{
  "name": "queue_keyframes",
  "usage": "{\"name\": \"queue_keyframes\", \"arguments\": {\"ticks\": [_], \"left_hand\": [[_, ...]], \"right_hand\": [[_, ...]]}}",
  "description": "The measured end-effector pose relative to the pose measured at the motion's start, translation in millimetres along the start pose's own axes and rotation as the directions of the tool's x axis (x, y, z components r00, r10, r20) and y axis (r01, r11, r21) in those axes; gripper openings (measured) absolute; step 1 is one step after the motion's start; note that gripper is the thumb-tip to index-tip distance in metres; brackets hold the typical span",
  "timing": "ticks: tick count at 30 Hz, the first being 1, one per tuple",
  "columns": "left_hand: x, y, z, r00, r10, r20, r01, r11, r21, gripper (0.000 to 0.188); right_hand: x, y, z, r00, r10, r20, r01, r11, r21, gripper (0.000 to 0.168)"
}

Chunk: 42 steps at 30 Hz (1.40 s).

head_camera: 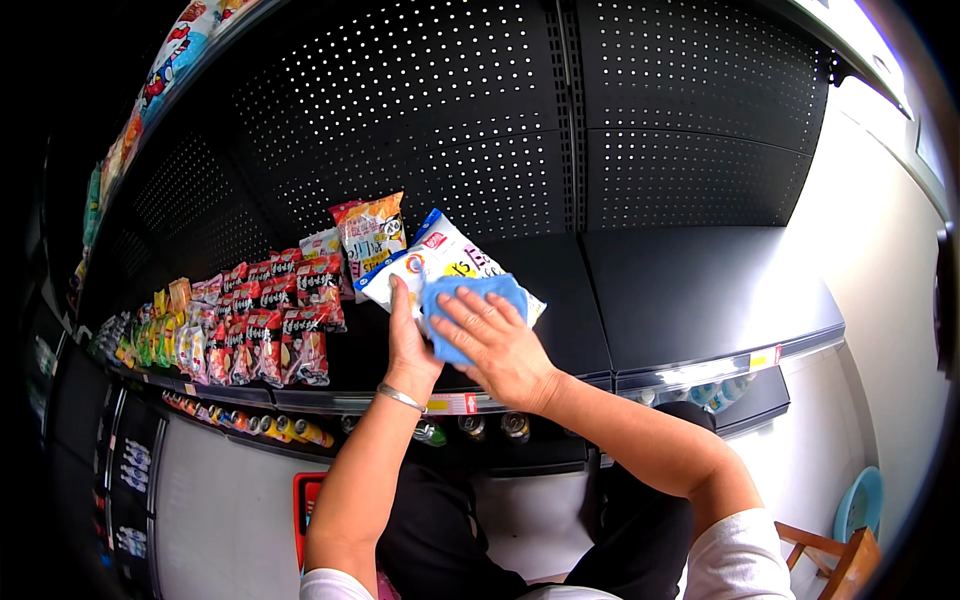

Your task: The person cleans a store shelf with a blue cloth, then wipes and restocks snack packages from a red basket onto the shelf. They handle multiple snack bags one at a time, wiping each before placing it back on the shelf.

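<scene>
My left hand (411,337) grips the lower left side of a white and blue snack bag (401,262), its thumb across the front. Flat on a light blue cloth (480,289), my right hand (495,337) presses it against the bag's face with fingers spread. Behind the held bag, another white bag with a blue edge (450,236) shows its upper part. An orange snack bag (371,232) stands upright on the black shelf just left of them. My hands hide the lower part of the held bag.
Rows of red and black snack bags (262,330) fill the shelf to the left. Cans (289,427) and bottles (727,391) stand on the level below. A red basket (304,499) is beside my left arm; a wooden stool (847,562) and a blue basin (861,502) are at lower right.
</scene>
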<state>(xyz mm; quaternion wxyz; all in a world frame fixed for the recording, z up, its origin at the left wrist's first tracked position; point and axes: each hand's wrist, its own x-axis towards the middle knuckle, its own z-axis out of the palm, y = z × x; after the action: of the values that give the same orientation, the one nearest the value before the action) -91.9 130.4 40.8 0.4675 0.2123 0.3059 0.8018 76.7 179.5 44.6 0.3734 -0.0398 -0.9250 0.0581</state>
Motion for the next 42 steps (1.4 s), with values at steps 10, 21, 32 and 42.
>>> {"name": "queue_keyframes", "arguments": {"ticks": [10,21,32,42], "left_hand": [[-12.8,11.2,21.5,0.998,0.014,0.066,-0.015,1.0,0.016,0.062],[-2.6,21.2,-2.9,0.998,0.05,-0.037,-0.047,0.997,0.067,0.046],[-8.1,-5.7,14.8,0.96,0.204,-0.191,-0.108,0.901,0.42,0.057],[-13.7,-3.1,-11.9,0.968,-0.029,0.25,0.056,0.993,-0.1,0.057]], "right_hand": [[-9.6,75.6,-20.3,0.707,0.553,0.441,-0.688,0.396,0.608,0.064],[-4.1,41.6,-35.7,0.573,0.438,0.693,-0.697,-0.185,0.693,0.069],[10.9,-1.3,-7.0,0.787,0.613,-0.068,-0.451,0.648,0.613,0.048],[21.3,-40.5,-26.9,0.994,0.012,-0.108,0.015,0.968,0.251,0.066]]}}
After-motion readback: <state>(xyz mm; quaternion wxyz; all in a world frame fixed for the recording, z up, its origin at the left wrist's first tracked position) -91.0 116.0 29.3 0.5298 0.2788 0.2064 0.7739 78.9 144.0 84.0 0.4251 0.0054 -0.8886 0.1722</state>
